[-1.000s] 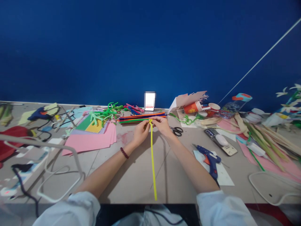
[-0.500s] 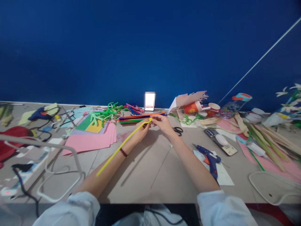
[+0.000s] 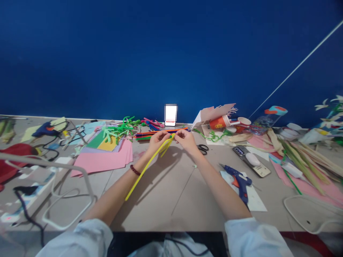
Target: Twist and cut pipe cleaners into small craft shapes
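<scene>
A yellow pipe cleaner (image 3: pixel 147 166) is pinched near its upper end by my left hand (image 3: pixel 158 142) and my right hand (image 3: pixel 185 140), which almost meet over the middle of the table. Its long tail slants down to the left, past my left wrist, and a shorter bent piece hangs below my fingers. The bend between my fingertips is partly hidden. Just behind my hands lies a bundle of coloured pipe cleaners (image 3: pixel 144 135), orange, purple and green among them. A lit phone (image 3: pixel 170 116) stands upright against the blue wall.
Pink paper sheets (image 3: pixel 102 157) and green twisted pipe cleaners (image 3: pixel 118 132) lie left. On the right are black scissors (image 3: pixel 203 149), a blue glue gun (image 3: pixel 239 180), another phone (image 3: pixel 250 160) and tilted paper cups (image 3: pixel 219 122). A white power strip (image 3: pixel 40 192) with cables is at far left.
The pipe cleaner's tail has swung right and steeper, and a short bent end now shows below my fingers. My left hand has shifted slightly up and to the left.
</scene>
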`<action>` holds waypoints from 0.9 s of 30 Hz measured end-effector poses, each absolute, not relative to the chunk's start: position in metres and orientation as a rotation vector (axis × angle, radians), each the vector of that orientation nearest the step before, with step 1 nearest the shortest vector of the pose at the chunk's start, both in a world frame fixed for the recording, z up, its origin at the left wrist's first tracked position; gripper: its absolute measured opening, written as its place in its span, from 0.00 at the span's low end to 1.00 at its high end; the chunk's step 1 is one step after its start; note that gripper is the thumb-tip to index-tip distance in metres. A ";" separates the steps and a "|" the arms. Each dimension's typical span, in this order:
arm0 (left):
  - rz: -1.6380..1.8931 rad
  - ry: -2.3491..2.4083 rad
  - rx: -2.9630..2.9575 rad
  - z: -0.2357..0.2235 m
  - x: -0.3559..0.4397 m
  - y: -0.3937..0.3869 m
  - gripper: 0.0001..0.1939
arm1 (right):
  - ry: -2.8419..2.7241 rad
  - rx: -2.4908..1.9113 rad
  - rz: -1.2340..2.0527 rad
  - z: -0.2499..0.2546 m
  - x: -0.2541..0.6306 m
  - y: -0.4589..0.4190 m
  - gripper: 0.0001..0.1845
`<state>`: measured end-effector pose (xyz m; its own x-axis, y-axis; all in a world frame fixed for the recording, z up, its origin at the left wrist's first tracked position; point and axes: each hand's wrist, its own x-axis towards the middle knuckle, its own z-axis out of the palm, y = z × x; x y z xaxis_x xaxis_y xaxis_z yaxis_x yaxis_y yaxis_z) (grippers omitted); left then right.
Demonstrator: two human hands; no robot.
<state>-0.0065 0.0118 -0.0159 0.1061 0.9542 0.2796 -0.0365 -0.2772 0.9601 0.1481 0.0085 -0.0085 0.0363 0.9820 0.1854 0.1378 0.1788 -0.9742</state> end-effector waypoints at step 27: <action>1.266 1.012 1.408 -0.015 -0.004 0.011 0.13 | -1.518 -1.152 0.983 -0.005 0.144 0.003 0.07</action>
<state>-0.0039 0.0105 -0.0149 0.1199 0.9720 0.2021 -0.0171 -0.2016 0.9793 0.1440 0.0031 -0.0055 -0.0974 0.9717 0.2150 0.2019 0.2309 -0.9518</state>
